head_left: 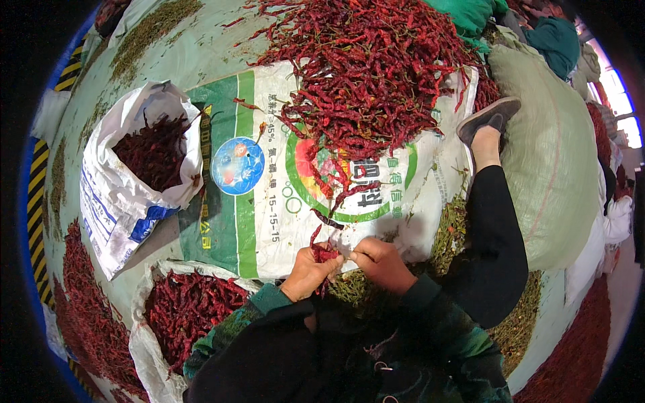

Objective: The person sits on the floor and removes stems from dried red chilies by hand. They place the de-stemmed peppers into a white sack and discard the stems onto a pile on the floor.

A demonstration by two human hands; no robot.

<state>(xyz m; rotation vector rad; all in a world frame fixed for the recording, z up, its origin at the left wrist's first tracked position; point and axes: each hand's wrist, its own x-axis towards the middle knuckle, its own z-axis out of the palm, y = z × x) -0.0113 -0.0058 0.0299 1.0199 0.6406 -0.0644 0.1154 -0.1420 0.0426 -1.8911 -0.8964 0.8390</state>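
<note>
My left hand [312,272] is closed on dried red chillies [322,254] above a flattened printed woven sack [265,221] with white and green bands. Beside it my right hand [379,262] has fingertips pinched close to the chillies' end; what they grip is too small to make out. A few loose chillies [329,218] lie just beyond my hands. A big heap of red chillies [363,80] covers the far part of the sack. Small green stems and debris [447,235] gather along the sack's right edge and under my hands.
An upright white bag of dark chillies [148,151] stands at left. An open sack [195,312] of chillies is below it. My leg and shoe [489,117] lie at right, beside a bulging pale sack [544,168]. A teal-clothed person [547,43] and striped edging [40,201] show farther off.
</note>
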